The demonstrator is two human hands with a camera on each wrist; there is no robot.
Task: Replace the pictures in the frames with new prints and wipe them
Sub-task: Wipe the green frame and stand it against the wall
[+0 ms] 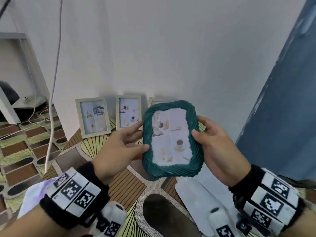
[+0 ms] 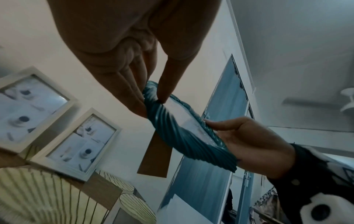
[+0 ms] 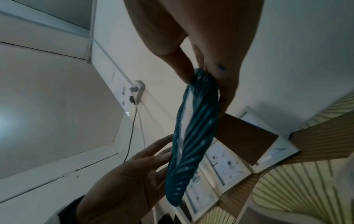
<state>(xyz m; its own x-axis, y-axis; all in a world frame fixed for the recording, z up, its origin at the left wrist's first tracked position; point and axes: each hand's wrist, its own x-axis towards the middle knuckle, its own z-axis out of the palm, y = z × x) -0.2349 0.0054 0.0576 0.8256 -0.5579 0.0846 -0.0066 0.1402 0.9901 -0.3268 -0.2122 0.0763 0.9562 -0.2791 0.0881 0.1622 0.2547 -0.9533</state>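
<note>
A teal picture frame [image 1: 172,170] with a ribbed, wavy rim is held upright in the air between both hands, its front towards me. A pale print [image 1: 171,137] of interior photos shows behind its glass. My left hand [image 1: 135,139] pinches the left edge, thumb on the front rim and fingers behind. My right hand [image 1: 205,134] grips the right edge the same way. The left wrist view shows the left hand [image 2: 151,97] on the teal frame [image 2: 184,136], with a brown stand flap [image 2: 155,156] hanging from the back. The right wrist view shows the right hand [image 3: 203,75] pinching the teal frame [image 3: 193,136].
Two pale framed prints [image 1: 93,115] [image 1: 128,112] lean on the white wall; a third [image 1: 155,100] is mostly hidden behind the teal frame. White sheets [image 1: 196,194] lie on the patterned mat at lower right, a white cloth [image 1: 34,194] at lower left. Cables [image 1: 51,100] hang left; a blue door [image 1: 282,100] stands right.
</note>
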